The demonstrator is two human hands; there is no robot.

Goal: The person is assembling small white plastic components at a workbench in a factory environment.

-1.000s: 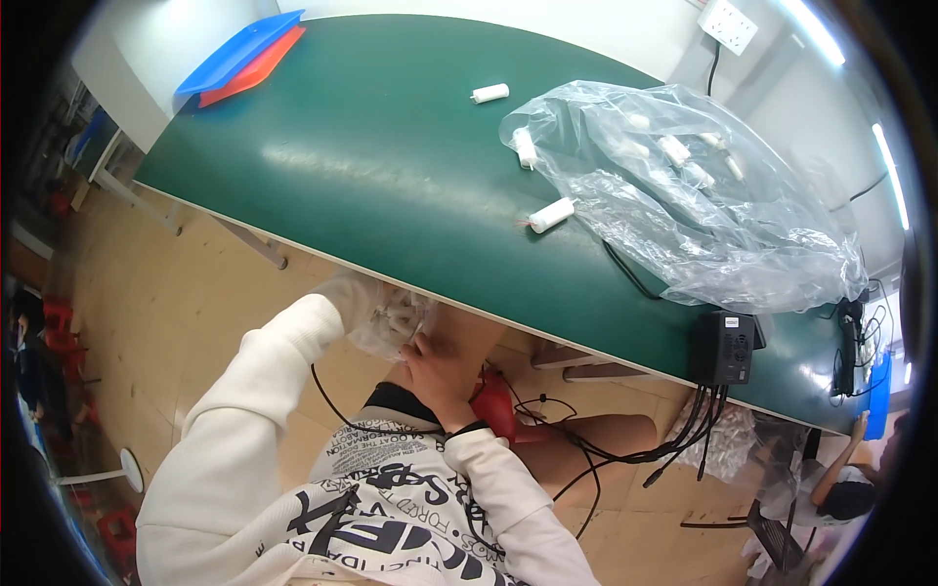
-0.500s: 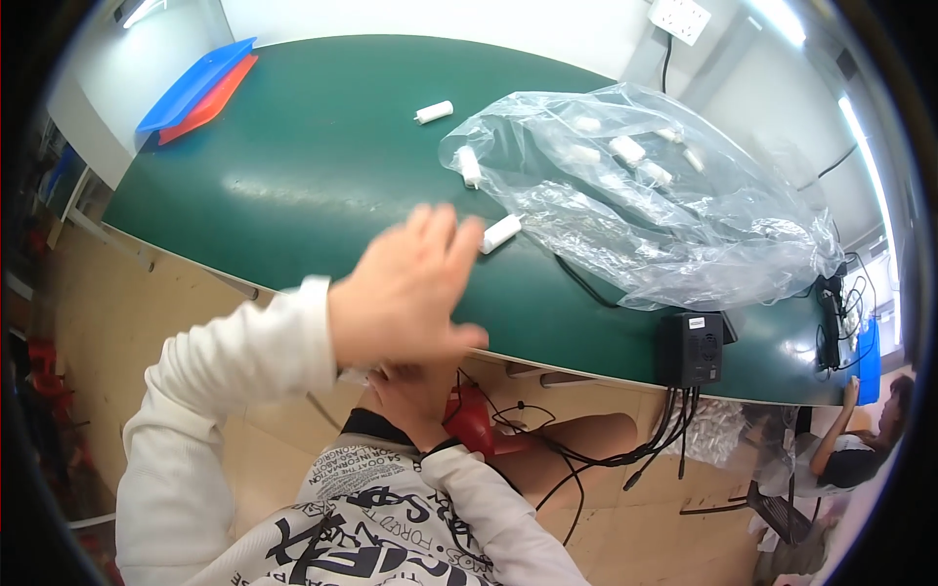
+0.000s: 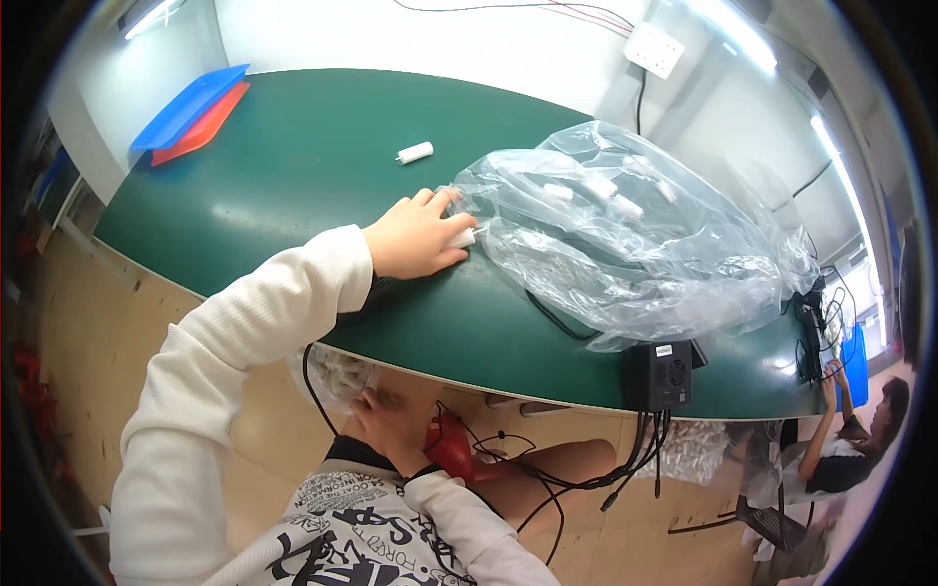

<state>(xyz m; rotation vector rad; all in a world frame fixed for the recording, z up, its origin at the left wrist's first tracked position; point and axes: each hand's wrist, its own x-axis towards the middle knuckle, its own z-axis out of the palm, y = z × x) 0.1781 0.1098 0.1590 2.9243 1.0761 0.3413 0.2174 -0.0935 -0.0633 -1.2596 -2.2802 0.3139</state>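
Observation:
My left hand (image 3: 415, 237) reaches over the green table, its thumb and fingers closed around a small white cylinder (image 3: 463, 238) with a thin stem at one end. Its fingertips also meet the left rim of a large clear plastic bag (image 3: 625, 273). Inside that bag lie several similar white cylinders. Another loose white cylinder (image 3: 415, 152) rests farther back, left of the bag. Low at my lap, below the table edge, is my right hand (image 3: 394, 430), fingers bent and partly hidden. Beside it sits a clear bag of white pieces (image 3: 342, 379); whether the hand grips it is unclear.
Blue and red trays (image 3: 200, 122) lean at the far left corner. A black box (image 3: 657, 376) with hanging cables stands at the front right edge. A red object (image 3: 451, 447) is under the table. At far right another person (image 3: 848, 454) sits near a blue container (image 3: 855, 366).
My left hand has come down forward onto the table, closing around the cylinder beside the bag's rim. The view has shifted slightly, and a bag beside my right hand now shows.

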